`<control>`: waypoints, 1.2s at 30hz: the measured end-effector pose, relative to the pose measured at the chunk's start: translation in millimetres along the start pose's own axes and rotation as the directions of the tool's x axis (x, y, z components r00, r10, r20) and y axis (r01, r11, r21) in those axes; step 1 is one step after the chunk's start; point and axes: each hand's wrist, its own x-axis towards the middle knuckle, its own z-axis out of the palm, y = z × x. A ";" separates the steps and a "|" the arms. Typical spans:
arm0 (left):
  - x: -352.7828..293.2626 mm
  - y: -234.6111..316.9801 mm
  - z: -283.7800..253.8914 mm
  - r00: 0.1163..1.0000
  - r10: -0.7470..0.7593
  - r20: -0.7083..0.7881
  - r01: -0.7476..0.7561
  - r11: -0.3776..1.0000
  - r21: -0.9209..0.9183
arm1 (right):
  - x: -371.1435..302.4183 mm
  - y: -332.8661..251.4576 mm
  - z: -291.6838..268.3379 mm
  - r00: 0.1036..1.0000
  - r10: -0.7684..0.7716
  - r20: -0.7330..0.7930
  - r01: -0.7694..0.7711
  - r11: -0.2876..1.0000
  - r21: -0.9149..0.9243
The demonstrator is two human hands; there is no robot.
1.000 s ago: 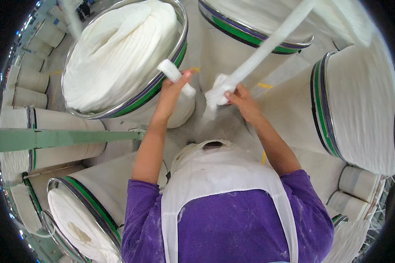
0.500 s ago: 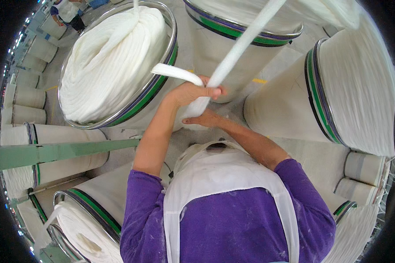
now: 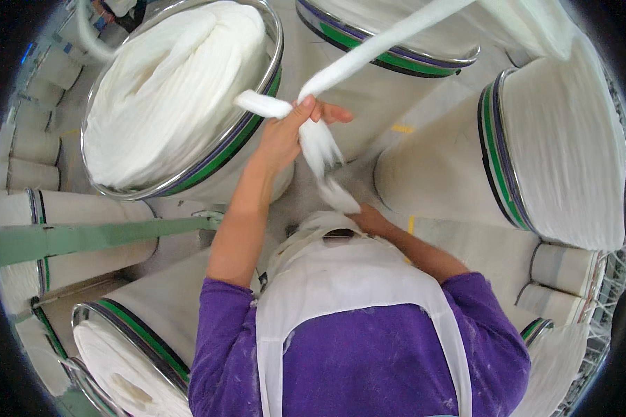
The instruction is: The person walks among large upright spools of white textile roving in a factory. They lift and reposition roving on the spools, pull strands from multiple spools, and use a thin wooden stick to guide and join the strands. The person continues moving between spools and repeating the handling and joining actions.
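My left hand [image 3: 285, 135] is closed round two lengths of thick white fibre sliver. One sliver [image 3: 389, 38] slants down to it from the upper right; a short end [image 3: 263, 104] sticks out to the left. Below this hand hangs a frayed, thinned tail [image 3: 320, 149]. Lower down, my right hand [image 3: 372, 221] is at a loose tuft of sliver [image 3: 339, 197], near the top of my white apron. Its fingertips are partly hidden by the tuft and the apron. The tuft and the tail above seem joined only by thin, wispy fibres.
A tall can [image 3: 257, 142] heaped with coiled sliver stands at upper left. More cans stand at the upper middle [image 3: 368, 90], right [image 3: 431, 167] and lower left [image 3: 167, 292]. A green bar [image 3: 97, 240] juts in from the left. Part of another person [image 3: 122, 8] shows at the far upper left.
My right hand has moved down and toward me, drawing the sliver's lower part away from my left hand. That part has thinned and frayed. The left hand has shifted slightly left and up.
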 end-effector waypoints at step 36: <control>-101.6 -58.7 6.9 0.862 -0.210 -0.462 -0.022 0.894 -0.447 | 12.3 -161.8 -203.3 0.949 -0.315 -0.014 0.089 0.311 -0.946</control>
